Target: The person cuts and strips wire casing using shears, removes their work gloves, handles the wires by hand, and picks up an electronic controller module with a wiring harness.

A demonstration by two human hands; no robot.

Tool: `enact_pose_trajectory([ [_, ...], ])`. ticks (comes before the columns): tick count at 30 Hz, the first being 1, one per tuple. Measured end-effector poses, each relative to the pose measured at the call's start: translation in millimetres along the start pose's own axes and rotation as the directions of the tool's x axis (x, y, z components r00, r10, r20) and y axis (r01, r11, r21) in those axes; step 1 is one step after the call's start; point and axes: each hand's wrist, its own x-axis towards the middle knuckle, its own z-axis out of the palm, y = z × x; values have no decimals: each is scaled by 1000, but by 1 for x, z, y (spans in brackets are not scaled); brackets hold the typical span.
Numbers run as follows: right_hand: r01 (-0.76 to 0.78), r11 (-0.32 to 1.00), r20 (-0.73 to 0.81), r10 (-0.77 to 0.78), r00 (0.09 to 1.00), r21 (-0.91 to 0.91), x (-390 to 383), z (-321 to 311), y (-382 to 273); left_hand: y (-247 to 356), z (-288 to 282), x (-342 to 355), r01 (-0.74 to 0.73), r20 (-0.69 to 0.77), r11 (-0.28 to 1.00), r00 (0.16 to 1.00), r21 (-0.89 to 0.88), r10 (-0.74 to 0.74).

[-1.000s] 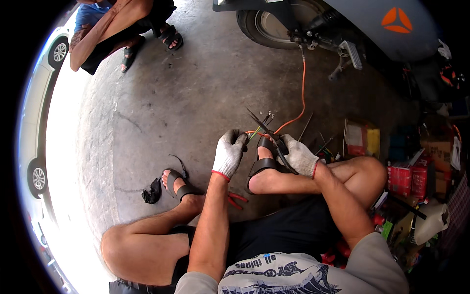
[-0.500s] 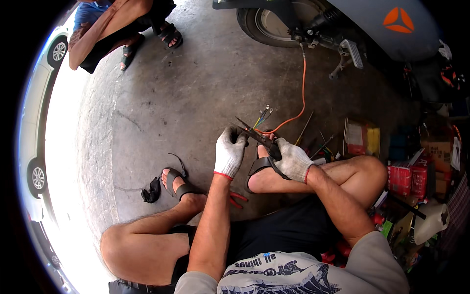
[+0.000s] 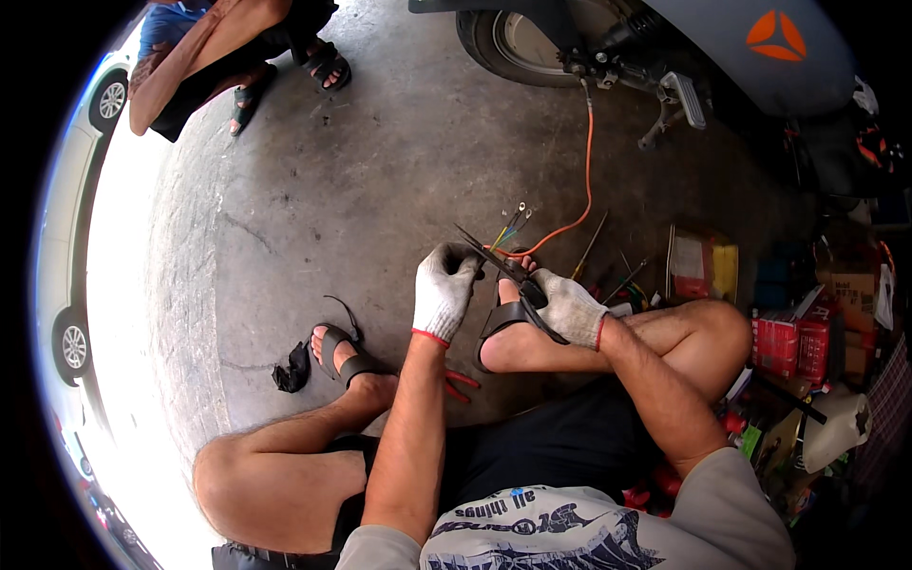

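Note:
My left hand [image 3: 448, 290], in a white glove with a dirty thumb and fingertips, pinches the orange cable near its split end. Coloured wires [image 3: 505, 231] with ring terminals stick up beyond the fingers. Gripped in my gloved right hand [image 3: 567, 312] are long black scissors [image 3: 488, 253], their blades crossing the cable beside the left fingertips; whether they touch it I cannot tell. The orange cable [image 3: 587, 161] runs up to a fitting at the scooter's wheel. Below, my sandaled foot [image 3: 508, 347] lies under the right hand.
A scooter [image 3: 741, 52] stands at top right. Another person [image 3: 214, 43] squats at top left. Screwdrivers [image 3: 591, 245], boxes [image 3: 701, 261] and clutter lie on the right. Red-handled pliers [image 3: 459, 388] and a black crumpled item [image 3: 292, 370] lie on the concrete floor. A white car [image 3: 87, 237] is outside.
Since a second ago my right hand has moved a little down and left with the scissors, whose tips sit lower and further left. My left hand has risen slightly toward the blades.

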Motion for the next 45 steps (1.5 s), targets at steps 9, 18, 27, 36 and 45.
enact_pose_trajectory([
  [9, -60, 985, -51, 53, 997, -160, -2, 9, -6, -16, -2, 7, -110, -63, 987, 991, 121, 118],
  [18, 100, 935, 41, -91, 995, -341, 1, 7, -13, -10, 8, -1, -213, -201, 922, 937, 324, 287],
  [27, 19, 954, 64, 0, 998, -299, -1, 6, -17, -12, 12, -1, -199, -219, 938, 939, 282, 265],
  [36, -88, 992, 41, 92, 995, -88, -1, 0, -15, -7, 12, -2, -264, -179, 921, 929, 287, 323],
  [45, 10, 992, -15, -12, 1000, -129, -1, 2, 10, -3, 13, -1, -341, -134, 818, 886, 463, 445],
])
